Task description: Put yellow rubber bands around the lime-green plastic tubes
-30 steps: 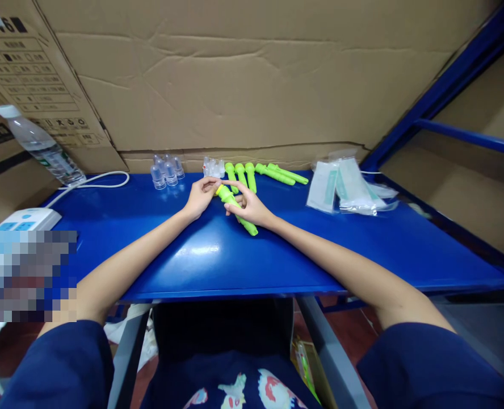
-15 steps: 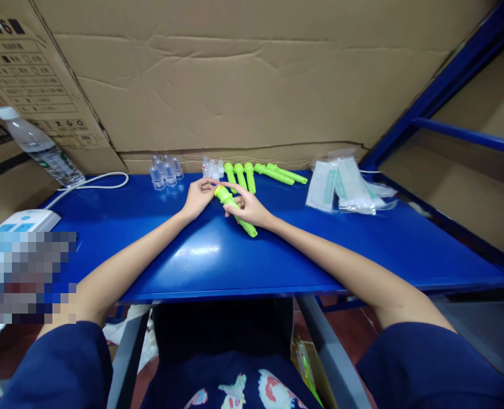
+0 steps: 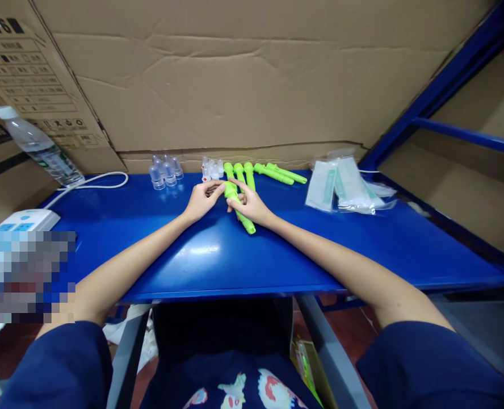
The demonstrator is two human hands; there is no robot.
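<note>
A green tube lay in the person's grip over the middle of the blue table, toward its far side. Its long axis ran on a slant: the wide head pointed away and to the left, toward the cardboard wall, and the thin end pointed back toward the person and to the right, low over the table; whether it touched could not be told. The right hand was closed around the tube's middle, forefinger stretched out along the upper part. The left hand had its fingertips pinched at the tube's head, so the two hands met there, both on the tube.

Just behind the hands, three more green tubes lay side by side, heads toward the wall, and two others lay slanted to their right. Small vials stood at their left, and clear caps stood further left. Clear packets lay in a heap well to the right.

The table was glossy, with a raised blue rail at the right. A water bottle leaned at the far left, beside a white cable and a white device. Printed cartons stood at the left.
</note>
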